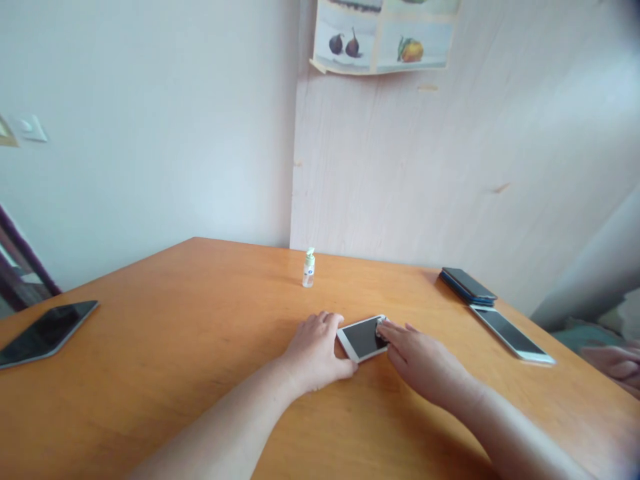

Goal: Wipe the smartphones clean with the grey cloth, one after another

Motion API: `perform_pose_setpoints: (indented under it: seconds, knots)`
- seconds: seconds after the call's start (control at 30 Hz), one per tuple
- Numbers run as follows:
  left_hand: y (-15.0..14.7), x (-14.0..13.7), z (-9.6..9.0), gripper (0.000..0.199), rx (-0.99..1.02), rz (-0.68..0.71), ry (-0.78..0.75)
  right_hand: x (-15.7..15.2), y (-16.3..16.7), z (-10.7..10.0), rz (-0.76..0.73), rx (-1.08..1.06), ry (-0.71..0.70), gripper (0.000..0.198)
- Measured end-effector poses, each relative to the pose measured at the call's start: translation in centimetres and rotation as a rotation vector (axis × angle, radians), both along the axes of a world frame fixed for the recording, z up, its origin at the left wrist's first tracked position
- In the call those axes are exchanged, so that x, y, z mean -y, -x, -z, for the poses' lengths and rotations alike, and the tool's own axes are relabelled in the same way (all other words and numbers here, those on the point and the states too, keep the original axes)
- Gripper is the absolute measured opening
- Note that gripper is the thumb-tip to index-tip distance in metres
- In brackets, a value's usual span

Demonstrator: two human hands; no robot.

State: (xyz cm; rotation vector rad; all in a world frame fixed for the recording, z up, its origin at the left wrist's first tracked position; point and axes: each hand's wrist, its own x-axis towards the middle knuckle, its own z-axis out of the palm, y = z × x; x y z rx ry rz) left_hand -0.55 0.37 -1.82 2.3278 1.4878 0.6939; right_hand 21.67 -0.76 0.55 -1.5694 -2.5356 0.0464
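Observation:
A white smartphone [362,339] with a dark screen lies face up on the wooden table, turned slightly. My left hand [316,350] grips its left end, thumb at the near corner and fingers at the far one. Against the right part of the screen, my right hand [419,359] presses a small crumpled white wipe [381,329] under its fingertips. The phone's right end is partly covered by those fingers. Beyond my hands stands a small clear pump bottle [309,273] with a pale green top, upright and untouched.
At the right edge of the table [165,287] lie another white phone [515,335] and a stack of dark devices [467,285]. A larger dark tablet-like device [47,333] lies far left. Someone's hand [615,363] appears blurred beyond the right edge. Walls stand behind.

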Motion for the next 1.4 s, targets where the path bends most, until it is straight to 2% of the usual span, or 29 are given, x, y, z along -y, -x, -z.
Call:
perform_pose_setpoints:
  seconds: [0.1,0.23,0.3,0.53,0.67,0.73,0.8,0.93,1.0,1.07,1.17,1.23,1.3,1.4]
  knots:
    - [-0.1,-0.1,0.2,0.066,0.009,-0.018,-0.003,-0.1,0.6,0.1,-0.017,-0.060,-0.005,0.037]
    - [-0.2,-0.1,0.5,0.072,0.031,-0.010,-0.028,1.7,3.2,-0.3,-0.244,-0.179,0.066,0.041]
    - [-0.2,-0.1,0.6,0.073,0.040,-0.004,-0.037,1.8,3.7,-0.1,-0.301,-0.181,0.101,0.044]
    - [-0.5,0.0,0.6,0.087,0.042,-0.036,-0.036,-1.0,1.8,1.3,-0.085,-0.113,0.014,0.049]
    - [-0.4,-0.1,0.6,0.087,0.051,-0.007,-0.039,0.5,3.5,0.4,-0.277,-0.114,0.071,0.048]
    - [-0.4,-0.1,0.7,0.086,0.052,-0.010,-0.038,0.8,4.0,0.2,-0.323,-0.090,0.082,0.048]
    - [-0.4,0.0,0.6,0.088,0.052,-0.027,-0.044,0.2,3.4,0.5,-0.257,-0.053,0.051,0.048]
    - [-0.4,0.0,0.5,0.095,0.042,-0.023,-0.023,-2.6,0.0,1.8,0.028,0.033,-0.040,0.048]
    - [-0.4,-0.1,0.4,0.094,0.040,-0.020,-0.018,-3.0,-1.0,2.1,0.087,0.049,-0.067,0.047]
    - [-0.4,-0.1,0.5,0.090,0.043,-0.020,-0.031,-2.2,-0.5,1.8,0.031,0.037,-0.071,0.046]
    - [-0.4,-0.1,0.5,0.086,0.051,-0.019,-0.050,0.1,1.8,0.8,-0.191,-0.014,-0.029,0.045]
    - [-0.4,0.0,0.4,0.083,0.045,-0.020,-0.051,1.1,2.9,0.3,-0.288,-0.051,0.003,0.045]
    - [-0.4,0.0,0.3,0.082,0.032,-0.023,-0.058,1.1,2.8,0.3,-0.305,-0.078,0.001,0.044]
    - [-0.3,0.1,0.1,0.069,0.001,-0.015,-0.073,-0.8,0.4,1.1,-0.183,-0.119,-0.048,0.040]
